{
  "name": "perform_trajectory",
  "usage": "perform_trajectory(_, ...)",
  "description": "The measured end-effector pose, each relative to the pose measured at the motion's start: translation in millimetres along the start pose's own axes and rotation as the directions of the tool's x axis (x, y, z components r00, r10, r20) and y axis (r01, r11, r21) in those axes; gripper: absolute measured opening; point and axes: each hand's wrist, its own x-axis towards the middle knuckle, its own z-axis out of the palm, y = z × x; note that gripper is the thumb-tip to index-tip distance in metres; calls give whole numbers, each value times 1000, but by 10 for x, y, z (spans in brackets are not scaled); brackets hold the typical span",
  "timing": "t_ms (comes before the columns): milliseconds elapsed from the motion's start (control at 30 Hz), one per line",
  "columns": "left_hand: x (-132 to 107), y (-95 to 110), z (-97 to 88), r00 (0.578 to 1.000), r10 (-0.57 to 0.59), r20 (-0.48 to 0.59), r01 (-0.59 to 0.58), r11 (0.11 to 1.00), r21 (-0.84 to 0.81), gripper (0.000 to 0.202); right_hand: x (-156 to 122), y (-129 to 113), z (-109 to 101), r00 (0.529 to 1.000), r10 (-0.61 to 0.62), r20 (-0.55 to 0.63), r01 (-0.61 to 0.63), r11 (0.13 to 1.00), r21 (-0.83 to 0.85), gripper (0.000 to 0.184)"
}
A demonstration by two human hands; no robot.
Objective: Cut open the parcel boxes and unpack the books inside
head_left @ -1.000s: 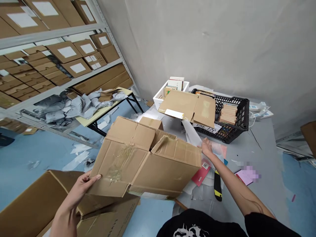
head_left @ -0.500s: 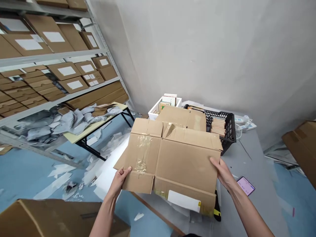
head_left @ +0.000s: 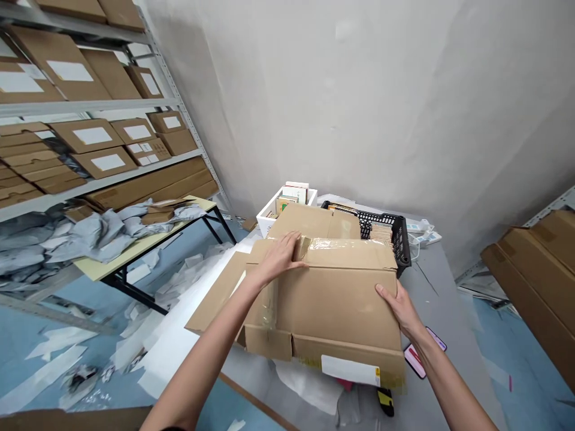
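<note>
A flattened brown cardboard box (head_left: pixel 332 305) with clear tape and a white label lies over the grey table (head_left: pixel 444 311) in front of me. My left hand (head_left: pixel 281 257) rests on its far top edge, fingers curled over the taped flap. Gripping the box's right edge is my right hand (head_left: pixel 398 305), thumb on top. A phone (head_left: pixel 422 353) lies on the table just right of the box. The yellow-and-black end of a utility knife (head_left: pixel 386 401) pokes out under the box's near edge.
Behind the box lie another flat carton (head_left: pixel 314 221), a white bin of small packs (head_left: pixel 287 200) and a black crate (head_left: pixel 395 233). Shelves of cartons (head_left: pixel 90 143) fill the left. A low table with grey bags (head_left: pixel 117 227) stands left; paper scraps litter the blue floor. Cartons (head_left: pixel 534 269) lean at right.
The box has come down flat onto the table. My left hand left its near left corner and went to the far top edge. My right hand stays on the right edge.
</note>
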Motion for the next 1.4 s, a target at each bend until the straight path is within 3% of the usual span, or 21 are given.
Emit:
perform_trajectory(67,232,1,-64,988,-10,157,18,999,-50,91,12,-18,-53,1000,7,13,-7,1000,-5,64)
perform_trajectory(167,434,-68,-133,925,-49,377,108,985,-138,97,45,-44,-144,999,18,41,-18,1000,-15,60)
perform_trajectory(300,529,-132,-200,824,8,566,158,957,-244,62,113,-54,-204,996,33,88,-31,999,-18,58)
perform_trajectory(467,550,-173,-213,825,160,542,149,863,-482,35,214,2,-155,993,84,84,-87,995,39,59)
perform_trajectory(600,598,-249,-171,811,214,545,202,772,-603,37,317,74,-117,988,117,98,-123,991,60,64)
perform_trajectory(767,681,-322,-76,828,201,524,283,656,-699,42,441,184,-127,989,108,101,-114,992,59,65)
perform_trajectory(900,757,-379,2,823,204,531,282,664,-692,44,459,222,-140,991,108,79,-113,992,56,64)
perform_trajectory(1033,945,-446,-88,798,217,562,189,795,-577,45,515,123,-94,991,121,54,-125,989,79,61)
perform_trajectory(1100,1085,-473,-225,852,155,499,95,893,-440,47,634,16,-38,995,95,40,-98,992,77,59)
perform_trajectory(1200,1268,-549,-501,988,2,156,16,993,-117,56,975,-195,66,999,25,25,-26,997,69,58)
perform_trajectory(1233,1300,-600,-593,999,-31,10,31,999,-18,58,1128,-269,99,1000,1,21,-3,997,75,58)
perform_trajectory(1300,1297,-761,-734,972,-72,-225,98,989,107,59,1470,-405,158,999,-37,21,35,995,93,58)
perform_trajectory(1400,1142,-1140,-734,932,-159,-325,224,959,172,62,1998,-531,242,998,-57,14,56,998,30,51)
